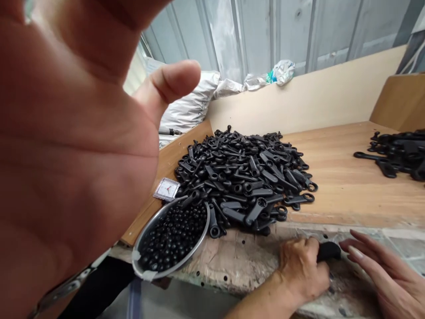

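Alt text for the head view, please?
An open palm close to the lens fills the left side. Beyond it, the left hand grips a black handle beside the open right hand, near a heap of black plastic parts and a metal bowl of black balls.

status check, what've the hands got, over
Left hand closed on black handle at the bench edge. Right hand open, flat beside it. Another palm close to the lens, blocking the left of the view.
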Available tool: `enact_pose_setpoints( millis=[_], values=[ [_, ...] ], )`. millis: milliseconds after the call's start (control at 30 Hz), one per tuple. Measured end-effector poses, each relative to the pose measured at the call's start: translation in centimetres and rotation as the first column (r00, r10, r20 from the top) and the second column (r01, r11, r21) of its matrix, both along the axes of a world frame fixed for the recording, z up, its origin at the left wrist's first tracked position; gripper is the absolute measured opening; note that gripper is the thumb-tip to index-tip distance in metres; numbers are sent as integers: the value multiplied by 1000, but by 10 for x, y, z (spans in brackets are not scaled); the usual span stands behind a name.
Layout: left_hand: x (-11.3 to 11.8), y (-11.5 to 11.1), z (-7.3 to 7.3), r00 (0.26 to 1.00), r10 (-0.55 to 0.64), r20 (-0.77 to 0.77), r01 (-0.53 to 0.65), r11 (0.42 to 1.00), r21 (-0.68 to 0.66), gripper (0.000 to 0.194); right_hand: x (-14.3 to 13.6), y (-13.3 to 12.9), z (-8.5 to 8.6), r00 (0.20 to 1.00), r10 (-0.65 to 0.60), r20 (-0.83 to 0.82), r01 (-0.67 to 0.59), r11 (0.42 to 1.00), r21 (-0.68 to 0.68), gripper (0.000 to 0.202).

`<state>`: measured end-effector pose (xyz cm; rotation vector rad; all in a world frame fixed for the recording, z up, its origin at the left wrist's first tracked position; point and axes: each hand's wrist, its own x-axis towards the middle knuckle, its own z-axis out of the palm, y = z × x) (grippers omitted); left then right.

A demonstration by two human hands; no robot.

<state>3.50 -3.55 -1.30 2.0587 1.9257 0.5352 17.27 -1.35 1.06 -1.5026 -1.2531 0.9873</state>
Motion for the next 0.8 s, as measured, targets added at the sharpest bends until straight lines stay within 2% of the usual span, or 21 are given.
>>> enact_pose_setpoints(
  millis=[100, 200, 400, 633, 700, 800],
  values=[
    [0, -3, 7, 1000, -10, -12, 10, 1000, -5, 22, -3, -3, 7, 1000, -6, 6, 6, 999, 50, 53],
    [0, -5, 10, 1000, -23, -18, 23, 1000, -5, 21, -5, -6, 5, 1000, 2, -14, -1, 998, 69, 53],
    [0, -6, 9, 999, -32, -27, 32, 999, 1, 21, -2, -4, -1, 1000, 0, 1, 0, 999, 43, 54],
    [1, -5, 8, 999, -42, 10, 43, 999, -19, 22, -4, -2, 7, 999, -31, -11, 31, 999, -35, 60],
    [1, -5, 5, 999, -44, 23, 44, 999, -15, 23, -3, -2, 4, 999, -34, -14, 33, 999, -33, 59],
    [1, -3, -1, 998, -52, 35, 52, 999, -16, 25, 2, -1, -9, 1000, -9, 20, 8, 1000, 6, 53]
  ],
)
